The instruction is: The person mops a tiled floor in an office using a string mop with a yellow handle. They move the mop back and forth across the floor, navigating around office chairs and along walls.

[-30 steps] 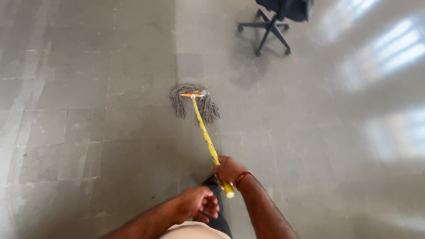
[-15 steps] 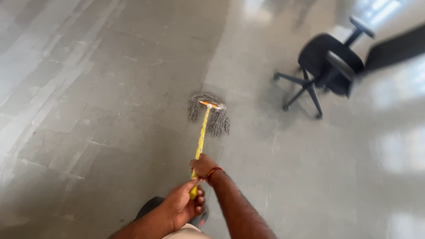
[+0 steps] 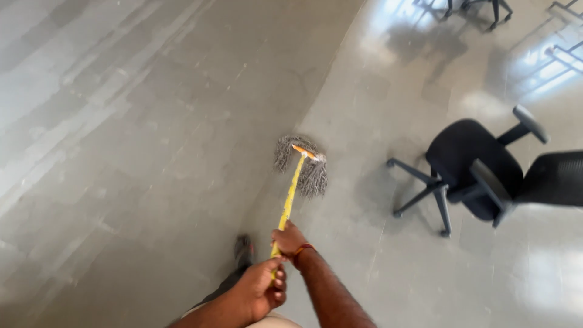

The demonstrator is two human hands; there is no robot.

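the left hand [image 3: 262,290] has its fingers [image 3: 279,285] curled tight round the near end of the yellow mop handle [image 3: 288,203]; the right hand [image 3: 289,239] grips it just beyond, fingers seemingly wrapped under and hidden. the handle runs away to the grey string mop head [image 3: 303,167] on the floor [image 3: 152,152]. a black office chair [image 3: 480,170] stands right, its backrest cut off.
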